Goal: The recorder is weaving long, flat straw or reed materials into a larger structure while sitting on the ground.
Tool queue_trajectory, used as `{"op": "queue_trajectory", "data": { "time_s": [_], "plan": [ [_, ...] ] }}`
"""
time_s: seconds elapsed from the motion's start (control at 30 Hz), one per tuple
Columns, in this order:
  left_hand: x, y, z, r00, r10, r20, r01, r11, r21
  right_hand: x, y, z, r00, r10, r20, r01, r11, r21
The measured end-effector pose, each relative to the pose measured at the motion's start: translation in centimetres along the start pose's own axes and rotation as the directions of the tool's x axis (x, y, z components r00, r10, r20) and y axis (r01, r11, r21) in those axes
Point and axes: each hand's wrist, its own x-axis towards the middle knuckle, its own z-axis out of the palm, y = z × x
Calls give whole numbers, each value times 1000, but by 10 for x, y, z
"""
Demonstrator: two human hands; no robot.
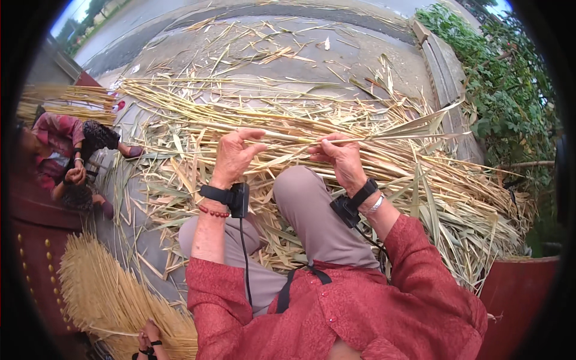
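My right hand (343,155) pinches a thin, dry reed stalk (294,138) between thumb and fingers. Long, pale leaves (414,133) trail off to the right beyond that hand. My left hand (235,157) is raised at the stalk's left part, its thumb and index finger curved with a gap between them. Just beyond and below both hands lies a thick heap of yellowish reed stalks (198,107), running from left to right across the ground. My knees are bent in front of the heap.
Loose husks and leaves (273,51) litter the paving. A concrete kerb (441,66) and green plants (504,90) border the right. At left a person (60,144) sits near more stalks. Lower left, another person's hands (150,339) touch a fanned straw bundle (108,288).
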Motion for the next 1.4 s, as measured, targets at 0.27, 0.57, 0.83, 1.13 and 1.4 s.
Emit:
{"op": "queue_trajectory", "data": {
  "time_s": [0.27,0.57,0.83,1.13,1.4],
  "plan": [
    [13,-5,29,965,263,12,-262,955,141,-5,-24,16,998,11,-67,-19,993,-118],
    [15,-19,18,966,257,-34,-244,945,217,-19,-48,-12,925,-232,-300,200,971,-133],
    [11,-5,18,981,191,-7,-176,916,362,-13,-45,-11,945,-166,-283,164,986,-32],
    [14,34,59,936,328,132,-322,945,-64,-21,-32,15,975,-163,-151,156,986,-54],
    [17,33,64,976,211,59,-189,946,-262,-15,-25,7,963,-166,-210,141,981,-130]
  ]
}}
